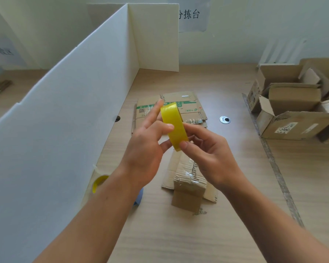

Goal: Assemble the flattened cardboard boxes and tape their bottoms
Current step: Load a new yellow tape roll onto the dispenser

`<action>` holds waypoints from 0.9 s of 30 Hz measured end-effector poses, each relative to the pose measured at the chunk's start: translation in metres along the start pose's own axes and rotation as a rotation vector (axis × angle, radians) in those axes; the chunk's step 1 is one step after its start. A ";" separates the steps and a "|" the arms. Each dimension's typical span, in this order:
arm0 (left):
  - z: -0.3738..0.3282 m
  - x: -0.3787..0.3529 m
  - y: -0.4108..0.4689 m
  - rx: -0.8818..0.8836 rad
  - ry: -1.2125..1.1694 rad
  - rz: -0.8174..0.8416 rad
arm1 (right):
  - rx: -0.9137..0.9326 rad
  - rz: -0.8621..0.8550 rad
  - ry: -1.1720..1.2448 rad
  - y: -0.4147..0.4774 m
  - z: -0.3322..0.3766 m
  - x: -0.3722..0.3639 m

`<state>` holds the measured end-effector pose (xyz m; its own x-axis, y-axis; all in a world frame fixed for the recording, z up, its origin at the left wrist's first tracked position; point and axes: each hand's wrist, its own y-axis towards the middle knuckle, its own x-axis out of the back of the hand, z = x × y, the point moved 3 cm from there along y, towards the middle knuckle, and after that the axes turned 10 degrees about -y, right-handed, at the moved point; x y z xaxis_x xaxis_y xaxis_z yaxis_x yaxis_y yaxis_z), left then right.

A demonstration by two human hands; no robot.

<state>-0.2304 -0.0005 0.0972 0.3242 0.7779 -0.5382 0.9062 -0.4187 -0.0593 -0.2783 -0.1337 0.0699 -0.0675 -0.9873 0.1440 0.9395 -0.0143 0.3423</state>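
A roll of yellow tape (174, 125) is held up above the table between both hands. My left hand (147, 147) holds it from the left, thumb on the roll's side and index finger stretched up along it. My right hand (209, 154) pinches the roll's lower edge from the right. Below the hands stands a small assembled cardboard box (188, 186) with its flaps up and clear tape across them. Farther back lies a stack of flattened boxes (190, 109) with green print.
A white corrugated divider (74, 103) runs along the left side. A second yellow tape roll (99, 182) lies at its foot, next to a blue object (140, 196). Several assembled boxes (294, 109) are piled at the right. A metal grommet (224, 119) sits in the wooden table.
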 end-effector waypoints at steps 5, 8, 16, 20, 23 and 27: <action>0.009 -0.008 -0.002 -0.034 0.015 -0.105 | -0.015 -0.067 -0.059 0.000 -0.006 -0.001; 0.012 -0.008 -0.001 -0.042 0.016 -0.112 | -0.023 -0.048 -0.065 0.000 -0.008 0.002; 0.015 -0.008 0.007 -0.045 0.028 -0.045 | -0.038 -0.057 0.001 0.001 -0.006 0.004; 0.015 -0.008 0.008 -0.046 0.096 -0.032 | -0.058 -0.080 0.047 0.003 -0.006 0.007; 0.010 -0.007 0.010 -0.043 0.181 -0.016 | -0.115 -0.099 0.074 0.004 -0.008 0.009; 0.009 -0.007 0.007 -0.086 0.365 0.055 | -0.213 -0.163 0.084 0.009 -0.010 0.010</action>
<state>-0.2286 -0.0131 0.0934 0.4341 0.8779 -0.2024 0.8994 -0.4353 0.0407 -0.2669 -0.1453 0.0648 -0.2038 -0.9787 0.0229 0.9685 -0.1982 0.1508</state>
